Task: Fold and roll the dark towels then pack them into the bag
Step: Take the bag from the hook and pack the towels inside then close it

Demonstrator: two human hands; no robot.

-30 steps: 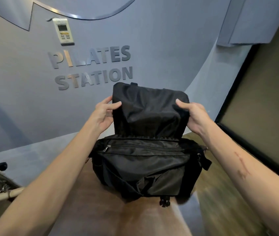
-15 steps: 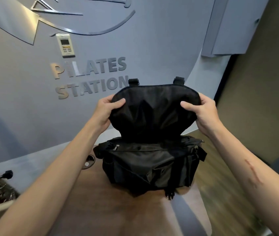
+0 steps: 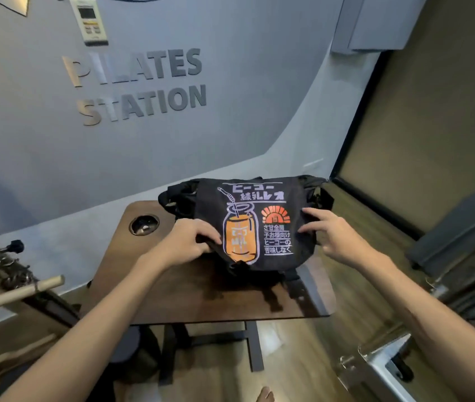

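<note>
Down over the black nylon messenger bag (image 3: pixel 248 216), mid-frame on the brown wooden table (image 3: pixel 172 291), has come its printed flap (image 3: pixel 259 227), raised a second ago. Left hand (image 3: pixel 185 242) pinches its edge; right hand (image 3: pixel 329 233) hovers spread. Packing looks finished; next, fasten it.

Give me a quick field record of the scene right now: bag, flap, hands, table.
bag: black bag on the wooden table, by its far edge
flap: printed flap down over the front
left hand: left hand pinching the flap's left edge
right hand: right hand at the flap's right edge, fingers spread
towels: none in view
</note>
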